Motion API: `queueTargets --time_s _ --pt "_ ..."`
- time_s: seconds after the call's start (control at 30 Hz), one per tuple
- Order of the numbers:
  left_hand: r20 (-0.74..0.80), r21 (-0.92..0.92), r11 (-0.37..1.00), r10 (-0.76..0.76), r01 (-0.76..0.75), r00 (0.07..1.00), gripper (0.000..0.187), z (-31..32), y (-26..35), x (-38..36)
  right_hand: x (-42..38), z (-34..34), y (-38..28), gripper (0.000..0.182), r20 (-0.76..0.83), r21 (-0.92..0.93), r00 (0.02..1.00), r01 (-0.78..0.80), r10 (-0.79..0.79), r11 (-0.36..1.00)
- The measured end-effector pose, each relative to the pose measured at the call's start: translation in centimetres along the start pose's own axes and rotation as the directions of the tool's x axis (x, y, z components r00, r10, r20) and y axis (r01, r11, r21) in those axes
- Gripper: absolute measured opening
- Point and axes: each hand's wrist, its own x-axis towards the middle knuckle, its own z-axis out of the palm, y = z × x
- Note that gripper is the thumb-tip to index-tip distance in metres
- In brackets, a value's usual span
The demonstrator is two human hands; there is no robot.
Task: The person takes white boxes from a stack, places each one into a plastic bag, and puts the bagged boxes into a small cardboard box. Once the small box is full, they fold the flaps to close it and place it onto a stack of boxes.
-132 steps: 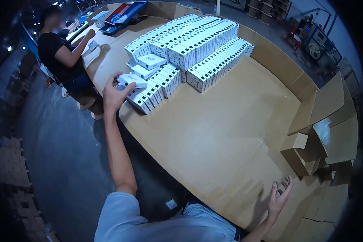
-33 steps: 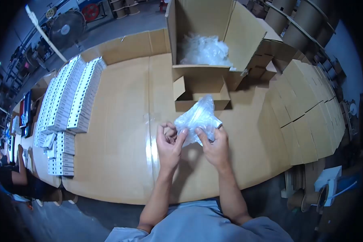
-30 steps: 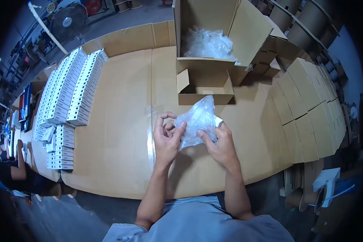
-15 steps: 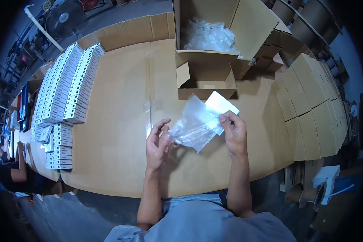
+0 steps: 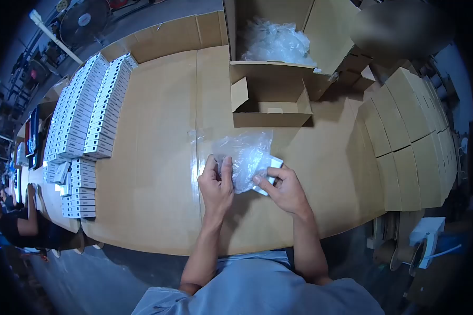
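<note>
Over the cardboard-covered table, my left hand (image 5: 216, 181) pinches the left edge of a clear plastic bag (image 5: 244, 155). On the other side my right hand (image 5: 283, 188) grips a small white box (image 5: 275, 164), thumb in front and fingers behind. The bag overlaps the left part of the box; whether the box is partly inside it I cannot tell. Just beyond the bag stands an open, low cardboard box (image 5: 270, 119). Behind that, a larger open carton (image 5: 328, 39) holds a heap of clear plastic bags (image 5: 278, 44).
Stacks of small white boxes (image 5: 97, 110) line the left side of the table (image 5: 152, 157). Brown cartons (image 5: 423, 152) are piled at the right. A co-worker (image 5: 29, 220) sits at the far left. Something blurred and dark (image 5: 402, 31) covers the upper right.
The white box and my right hand have moved left and closer to me. My left hand has shifted right and its fingers have closed at the bag, which now spreads between both hands.
</note>
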Motion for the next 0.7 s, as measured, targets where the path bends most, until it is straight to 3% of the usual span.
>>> queueTargets --time_s 0.1,0.13,0.27,0.37,0.43,0.53,0.57,0.63,0.7 --pt "-0.101 0.005 1.000 0.028 -0.027 0.995 0.031 -0.5 -1.1 0.8 -0.9 -0.1 0.1 0.026 -0.043 -0.095 0.997 -0.066 0.062 0.993" --pt "-0.118 0.023 0.998 0.054 -0.052 0.992 0.033 -0.8 -1.1 1.2 -0.8 0.0 0.3 0.026 -0.073 -0.066 0.997 0.021 -0.025 0.998" --pt "-0.131 0.049 0.994 0.100 -0.094 0.986 0.037 -0.5 -0.8 1.2 -0.7 -0.9 1.0 0.028 -0.043 -0.061 0.997 -0.066 0.063 0.996" --pt "-0.050 0.028 0.999 0.035 -0.034 0.998 0.032 -1.0 -1.9 0.6 -0.2 0.3 1.0 0.028 -0.183 -0.057 0.976 0.112 -0.120 0.992" --pt "-0.018 0.046 0.999 0.014 -0.013 1.000 0.028 -1.1 -2.0 0.5 0.0 0.4 1.2 0.026 -0.213 -0.102 0.968 0.111 -0.131 0.989" --pt "-0.167 0.159 0.961 0.253 -0.227 0.953 0.026 -0.7 -0.9 0.9 0.0 0.4 0.9 0.025 -0.267 -0.154 0.949 0.127 -0.165 0.980" --pt "-0.158 0.304 0.901 0.368 -0.310 0.916 0.037 -1.2 -0.3 0.9 -0.1 0.6 0.6 0.025 -0.287 -0.172 0.944 0.119 -0.165 0.978" --pt "-0.050 0.530 0.680 0.621 -0.506 0.782 0.043 -1.7 1.7 0.8 -0.3 0.7 0.0 0.025 -0.329 -0.211 0.929 0.099 -0.166 0.972" --pt "0.073 0.554 0.609 0.644 -0.567 0.762 0.038 -1.3 3.8 0.5 -0.3 0.7 0.1 0.025 -0.324 -0.204 0.932 0.099 -0.163 0.974"
